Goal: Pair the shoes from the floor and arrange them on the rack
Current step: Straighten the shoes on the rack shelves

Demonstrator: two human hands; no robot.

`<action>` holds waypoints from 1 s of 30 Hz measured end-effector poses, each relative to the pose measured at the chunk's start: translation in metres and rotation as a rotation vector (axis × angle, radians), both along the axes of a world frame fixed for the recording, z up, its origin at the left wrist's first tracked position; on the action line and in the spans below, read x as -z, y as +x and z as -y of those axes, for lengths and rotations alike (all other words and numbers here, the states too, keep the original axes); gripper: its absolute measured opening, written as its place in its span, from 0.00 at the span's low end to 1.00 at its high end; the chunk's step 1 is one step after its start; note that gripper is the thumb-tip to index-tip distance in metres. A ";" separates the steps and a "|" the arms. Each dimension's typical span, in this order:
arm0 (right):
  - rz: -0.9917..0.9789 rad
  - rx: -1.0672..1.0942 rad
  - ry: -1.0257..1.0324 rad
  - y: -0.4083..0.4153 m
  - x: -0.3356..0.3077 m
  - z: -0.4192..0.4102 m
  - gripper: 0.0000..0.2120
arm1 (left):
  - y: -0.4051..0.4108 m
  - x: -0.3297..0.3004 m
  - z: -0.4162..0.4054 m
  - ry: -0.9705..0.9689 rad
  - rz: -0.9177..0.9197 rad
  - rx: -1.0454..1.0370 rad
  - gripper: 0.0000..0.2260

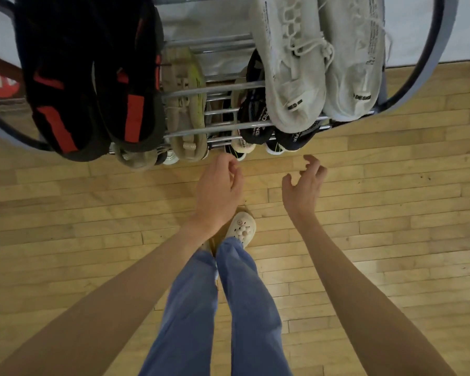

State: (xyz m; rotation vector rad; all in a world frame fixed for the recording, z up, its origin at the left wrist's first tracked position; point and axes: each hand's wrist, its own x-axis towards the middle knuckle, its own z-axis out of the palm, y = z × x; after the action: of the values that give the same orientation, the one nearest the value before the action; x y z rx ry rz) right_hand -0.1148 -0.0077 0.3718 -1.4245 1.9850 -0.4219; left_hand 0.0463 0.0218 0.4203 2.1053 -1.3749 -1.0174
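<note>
Two hands empty: left hand (219, 189) and right hand (304, 189) hover over bare floor (391, 213), fingers loosely curled, just short of the rack (215, 89). Black-red pair (92, 77) and grey pair (323, 58) sit on top, others below. No loose shoe visible; best to check pairs sit level, toes aligned.

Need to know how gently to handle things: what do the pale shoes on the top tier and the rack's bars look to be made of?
Pale shoes: apparently a soft knit or woven fabric upper, matte off-white, with visible textile texture, cloth laces and loose frayed threads.
Rack's bars: probably metal tubing with a shiny chrome-like finish, given the bright highlights along the round rods.
</note>
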 end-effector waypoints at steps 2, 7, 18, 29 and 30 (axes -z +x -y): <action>0.011 -0.015 0.045 -0.001 0.005 0.002 0.29 | 0.005 0.010 -0.007 0.034 -0.006 0.023 0.08; -0.017 -0.059 -0.066 0.009 0.016 0.011 0.34 | 0.014 0.030 0.001 0.000 0.001 0.139 0.11; -0.240 -0.094 -0.631 0.020 0.120 0.043 0.28 | 0.006 0.129 0.064 -0.398 0.249 0.312 0.29; -0.111 0.031 -1.120 0.019 0.185 0.070 0.20 | 0.000 0.181 0.081 -0.765 0.330 0.265 0.24; -0.093 0.034 -1.154 0.018 0.185 0.072 0.18 | 0.000 0.182 0.082 -0.779 0.338 0.269 0.24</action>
State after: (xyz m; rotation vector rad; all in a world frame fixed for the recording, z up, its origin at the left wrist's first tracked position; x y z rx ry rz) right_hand -0.0968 -0.0797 0.1871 -2.0479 1.8592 -1.7280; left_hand 0.0460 -0.0602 0.2385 1.5541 -1.8617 -0.1237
